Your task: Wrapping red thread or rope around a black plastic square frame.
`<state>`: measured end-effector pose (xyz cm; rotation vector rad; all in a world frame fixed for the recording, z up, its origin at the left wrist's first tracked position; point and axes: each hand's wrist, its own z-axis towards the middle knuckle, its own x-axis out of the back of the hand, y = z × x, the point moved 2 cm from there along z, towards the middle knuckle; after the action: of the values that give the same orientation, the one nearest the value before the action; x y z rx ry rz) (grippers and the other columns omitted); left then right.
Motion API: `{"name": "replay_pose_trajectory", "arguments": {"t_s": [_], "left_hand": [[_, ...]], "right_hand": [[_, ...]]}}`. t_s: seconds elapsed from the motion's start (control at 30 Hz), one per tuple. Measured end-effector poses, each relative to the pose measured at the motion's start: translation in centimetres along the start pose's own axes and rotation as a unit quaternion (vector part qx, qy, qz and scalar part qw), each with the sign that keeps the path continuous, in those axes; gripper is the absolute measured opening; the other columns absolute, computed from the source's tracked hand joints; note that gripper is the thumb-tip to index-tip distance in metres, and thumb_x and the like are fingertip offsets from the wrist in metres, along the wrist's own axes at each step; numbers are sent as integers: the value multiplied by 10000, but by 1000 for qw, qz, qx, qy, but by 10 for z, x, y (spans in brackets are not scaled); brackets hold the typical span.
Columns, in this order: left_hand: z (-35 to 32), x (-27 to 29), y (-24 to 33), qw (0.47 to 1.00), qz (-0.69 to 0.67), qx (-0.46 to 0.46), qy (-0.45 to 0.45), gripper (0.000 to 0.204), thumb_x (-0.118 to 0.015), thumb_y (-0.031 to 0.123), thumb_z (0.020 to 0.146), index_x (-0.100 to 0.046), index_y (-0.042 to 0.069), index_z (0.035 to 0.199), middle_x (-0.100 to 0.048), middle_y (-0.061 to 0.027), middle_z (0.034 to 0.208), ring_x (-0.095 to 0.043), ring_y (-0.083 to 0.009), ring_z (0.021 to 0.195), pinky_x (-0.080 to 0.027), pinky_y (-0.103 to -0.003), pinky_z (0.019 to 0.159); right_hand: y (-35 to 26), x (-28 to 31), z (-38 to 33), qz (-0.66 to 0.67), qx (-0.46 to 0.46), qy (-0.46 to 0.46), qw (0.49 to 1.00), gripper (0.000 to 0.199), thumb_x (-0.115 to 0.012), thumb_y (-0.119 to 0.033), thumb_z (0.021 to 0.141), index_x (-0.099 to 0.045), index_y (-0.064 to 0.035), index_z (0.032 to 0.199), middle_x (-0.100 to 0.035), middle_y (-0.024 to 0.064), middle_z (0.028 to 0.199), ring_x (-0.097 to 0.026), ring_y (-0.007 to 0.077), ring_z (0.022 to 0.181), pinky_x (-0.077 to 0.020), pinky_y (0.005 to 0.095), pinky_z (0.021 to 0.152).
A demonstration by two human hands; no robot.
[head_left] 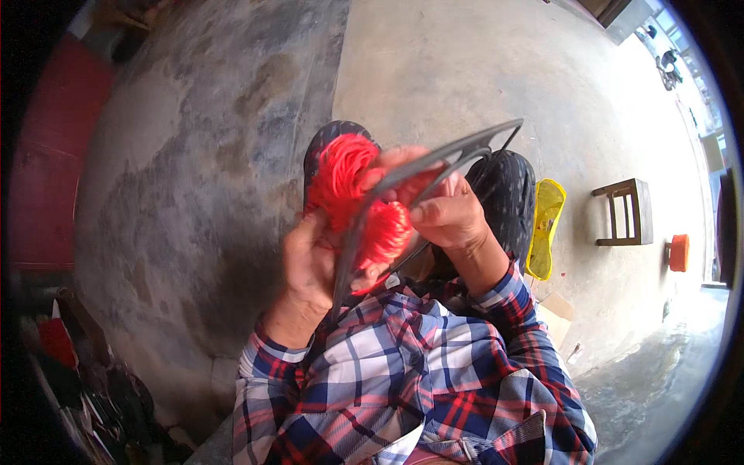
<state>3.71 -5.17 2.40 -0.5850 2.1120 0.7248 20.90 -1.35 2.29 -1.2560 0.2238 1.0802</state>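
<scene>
A bundle of shiny red cord (345, 174) is held up in front of my lap, its strands looped into a thick hank. Around its lower left side curls my left hand (304, 260), the fingers partly hidden behind the cord. A thin black frame (465, 146) of bent bars slants across the cord, one corner pointing to the upper right. My right hand (452, 215) is closed at this frame, thumb and fingers bent near the bars and close to the red strands. Some of its fingertips are blurred, and bars cross in front of them.
On the floor to the right lie a yellow basket-like object (546, 229), a small wooden stool (639, 211) and an orange-red object (680, 253). A piece of cardboard (556, 314) is beside my right sleeve. Dark clutter (101, 387) fills the lower left.
</scene>
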Motion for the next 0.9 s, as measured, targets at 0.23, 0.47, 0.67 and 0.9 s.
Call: {"name": "replay_pose_trajectory", "arguments": {"t_s": [0.23, 0.47, 0.67, 0.9], "left_hand": [[6, 26, 4, 983, 59, -173, -1, 438, -559, 220, 849, -506, -24, 1210, -604, -198, 971, -596, -262, 763, -462, -316, 525], [6, 19, 4, 977, 67, -202, -28, 414, -474, 231, 860, -523, -34, 1175, -594, -212, 999, -571, -265, 756, -441, -316, 510], [0, 21, 20, 958, 63, -278, -17, 553, -403, 395, 891, -554, -59, 1168, -574, -219, 979, -530, -244, 737, -429, -310, 500], [3, 45, 31, 964, 9, -264, -25, 465, -400, 412, 945, -585, -15, 937, -587, -207, 847, -538, -229, 633, -418, -290, 461]], "right_hand": [[6, -7, -25, -181, -71, 178, 965, 611, -681, 73, 739, -461, -30, 1299, -606, 50, 1067, -584, 136, 956, -465, 302, 875], [-7, -30, -7, -402, 44, 108, 908, 578, -725, 46, 741, -484, -47, 1258, -572, 40, 1135, -558, 172, 1048, -431, 329, 948], [-45, 1, -12, 9, 142, 219, 965, 533, -603, -251, 921, -360, -56, 1353, -501, 164, 1324, -537, 296, 1177, -430, 453, 994], [-30, 24, -62, -241, 45, 232, 941, 542, -633, -207, 902, -404, -1, 1348, -565, 105, 1206, -558, 199, 1100, -404, 349, 988]]}}
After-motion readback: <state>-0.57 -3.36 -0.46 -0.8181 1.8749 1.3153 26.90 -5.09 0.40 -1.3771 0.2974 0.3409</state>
